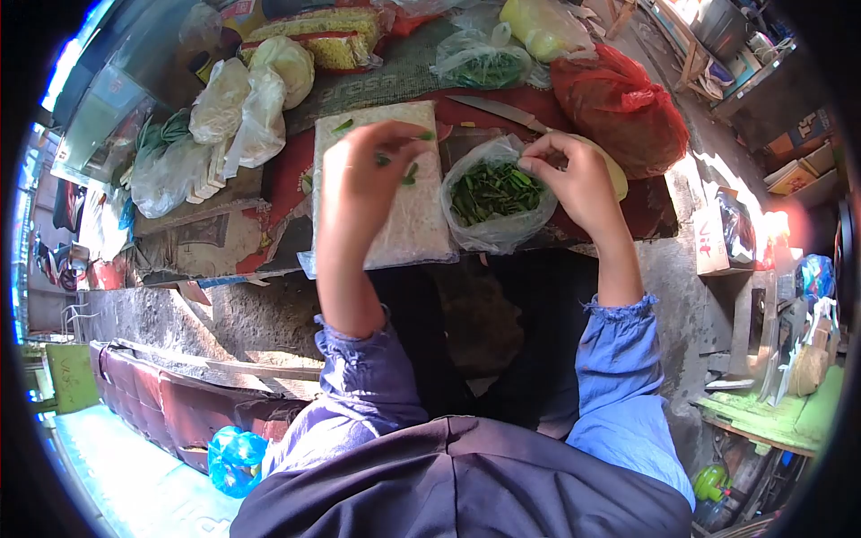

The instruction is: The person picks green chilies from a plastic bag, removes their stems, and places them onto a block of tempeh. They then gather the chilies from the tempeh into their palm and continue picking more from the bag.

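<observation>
My left hand [363, 170] hovers over a white, flat, plastic-wrapped slab [413, 220], its fingers curved and apart. Small cut green pieces [411, 173] lie on the slab, and a green bit shows by the index fingertip. My right hand [581, 179] is pinched closed at the right rim of a clear plastic bag [498, 235]. Chopped green vegetable pieces [489, 193] fill this bag, which stands open beside the slab. What the pinch holds is hidden. Behind the bag lies a knife [493, 109], its handle pointing toward my right hand.
A red plastic bag [623, 108] sits at the table's right. Along the back are a tied bag of greens [484, 65] and yellow packs [314, 40]. White bags [260, 117] stand at left. A blue bag [236, 459] is below, near a maroon padded seat [197, 408].
</observation>
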The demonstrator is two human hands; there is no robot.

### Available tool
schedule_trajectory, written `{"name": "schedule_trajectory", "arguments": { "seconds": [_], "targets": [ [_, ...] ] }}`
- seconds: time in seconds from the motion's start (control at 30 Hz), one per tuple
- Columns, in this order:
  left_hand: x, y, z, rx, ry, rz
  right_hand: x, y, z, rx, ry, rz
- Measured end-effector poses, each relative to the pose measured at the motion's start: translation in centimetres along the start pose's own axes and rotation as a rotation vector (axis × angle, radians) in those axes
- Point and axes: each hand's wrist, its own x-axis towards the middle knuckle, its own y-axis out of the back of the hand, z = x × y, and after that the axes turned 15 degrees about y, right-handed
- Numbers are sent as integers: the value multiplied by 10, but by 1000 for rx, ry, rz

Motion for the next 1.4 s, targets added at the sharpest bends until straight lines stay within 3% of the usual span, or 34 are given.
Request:
{"name": "schedule_trajectory", "arguments": {
  "seconds": [0.07, 0.13, 0.23, 0.33, 0.53, 0.73, 1.17, 1.4],
  "targets": [
    [2, 14, -22, -6, -1, 55, -1, -3, -1, -133, -8, -24],
    [2, 25, -34, 177, 15, 235, -2, -10, -7, -174, 130, -16],
    [1, 31, -37, 216, 178, 145, -1, -17, -14, -275, 194, -131],
    [2, 31, -40, 229, 171, 100, -1, -23, -6, -430, 321, -165],
    [1, 28, -37, 258, 214, 79, 0, -11, -6, -411, 148, -156],
    [1, 27, -38, 265, 217, 82, -2, -12, -10, -555, 156, -231],
    [1, 28, -31, 207, 233, 123, 3, -18, 5, -569, 225, -240],
    [2, 23, -27, 117, 87, 227, 4, -10, 4, -415, 180, -251]
  ]
}}
